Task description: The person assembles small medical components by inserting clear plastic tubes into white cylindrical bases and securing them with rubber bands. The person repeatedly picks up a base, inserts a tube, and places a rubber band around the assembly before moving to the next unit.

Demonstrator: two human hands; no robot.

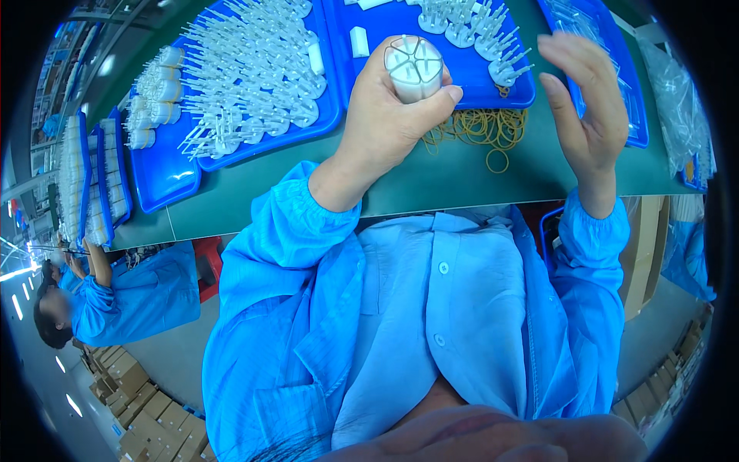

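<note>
My left hand (373,131) is wrapped around a round bundle of white wedge-shaped pieces (416,65), its segmented end facing up. The thumb presses along the bundle's right side. It is held over the near part of a blue tray (481,94) containing white disc-shaped parts with thin prongs (462,32) and a few loose white pieces (359,42). My right hand (591,112) is raised to the right of that tray, fingers apart and slightly blurred, with nothing visible in it. Between the hands, a pile of yellowish rubber bands (489,131) lies on the green table (431,181).
A blue tray (332,115) at left is heaped with pronged white parts. Banded white bundles (158,96) fill another beside it. At right stand a blue tray (639,127) of clear thin pieces and a plastic bag (668,100). Another person (138,300) works at far left.
</note>
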